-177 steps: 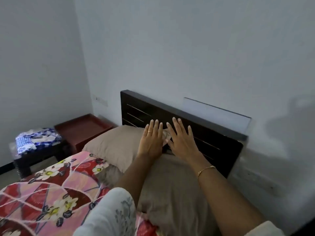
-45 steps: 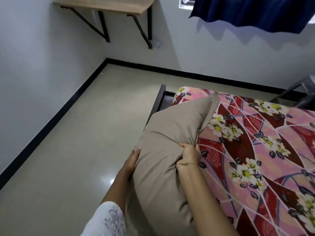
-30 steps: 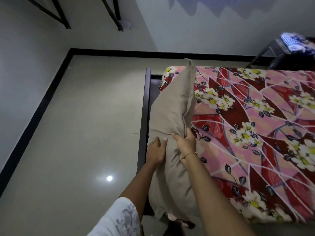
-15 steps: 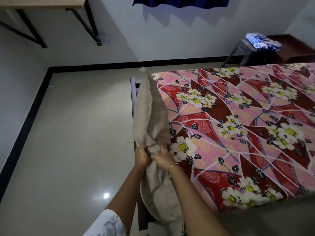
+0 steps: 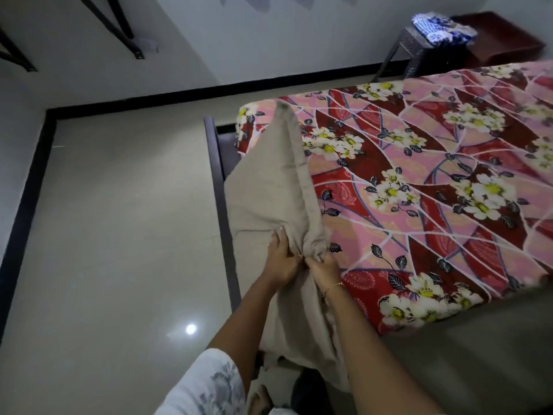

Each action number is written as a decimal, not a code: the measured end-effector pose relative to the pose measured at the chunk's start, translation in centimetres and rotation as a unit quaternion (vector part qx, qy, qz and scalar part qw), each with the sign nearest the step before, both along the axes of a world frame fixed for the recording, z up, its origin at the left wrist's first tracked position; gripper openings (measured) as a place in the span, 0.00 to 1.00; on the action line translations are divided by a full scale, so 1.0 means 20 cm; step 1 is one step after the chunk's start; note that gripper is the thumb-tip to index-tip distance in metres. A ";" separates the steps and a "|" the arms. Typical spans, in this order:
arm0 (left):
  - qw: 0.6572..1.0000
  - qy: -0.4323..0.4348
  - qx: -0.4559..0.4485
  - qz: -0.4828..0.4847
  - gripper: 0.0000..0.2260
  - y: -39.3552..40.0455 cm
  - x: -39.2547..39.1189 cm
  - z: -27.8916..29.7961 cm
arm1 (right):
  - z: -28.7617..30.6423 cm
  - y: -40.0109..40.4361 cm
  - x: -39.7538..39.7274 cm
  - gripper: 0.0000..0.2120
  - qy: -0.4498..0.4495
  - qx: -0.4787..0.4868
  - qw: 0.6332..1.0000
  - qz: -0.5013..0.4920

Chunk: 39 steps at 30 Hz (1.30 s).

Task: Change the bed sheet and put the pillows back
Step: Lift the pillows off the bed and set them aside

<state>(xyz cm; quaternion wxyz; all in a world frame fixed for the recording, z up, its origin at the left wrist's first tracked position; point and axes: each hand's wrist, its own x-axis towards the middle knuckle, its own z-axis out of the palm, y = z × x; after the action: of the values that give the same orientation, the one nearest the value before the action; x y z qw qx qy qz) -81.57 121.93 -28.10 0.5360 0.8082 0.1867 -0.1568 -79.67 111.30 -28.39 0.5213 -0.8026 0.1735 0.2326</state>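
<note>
Pillow (image 5: 269,187) still gripped mid-body by left hand (image 5: 279,259) and right hand (image 5: 324,269); now raised higher over floral sheet (image 5: 434,190) edge.

Pillow (image 5: 269,187) on bed's (image 5: 419,205) left edge, stool (image 5: 419,46) behind bed

The tiled floor (image 5: 113,235) left of the bed frame (image 5: 223,211) lies open as far as the black skirting (image 5: 27,187). The floral bed sheet (image 5: 434,199) is bare and flat to the right of the upright beige pillow (image 5: 275,190), which blocks the bed's near edge. At the far corner, a stool (image 5: 419,46) bearing folded blue cloth (image 5: 443,26) stands just beside the bed.
</note>
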 end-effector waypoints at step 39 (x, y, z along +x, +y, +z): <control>0.895 -0.317 0.216 -0.229 0.24 -3.05 1.27 0.71 | 0.72 -2.91 1.02 0.16 -0.280 -0.190 0.928 -0.158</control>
<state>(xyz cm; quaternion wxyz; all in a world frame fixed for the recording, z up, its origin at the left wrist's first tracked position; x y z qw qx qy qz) -56.09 60.88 -13.81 0.3280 0.9314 -0.1539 0.0338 -59.29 53.01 -13.89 0.4164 -0.8811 0.1862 -0.1245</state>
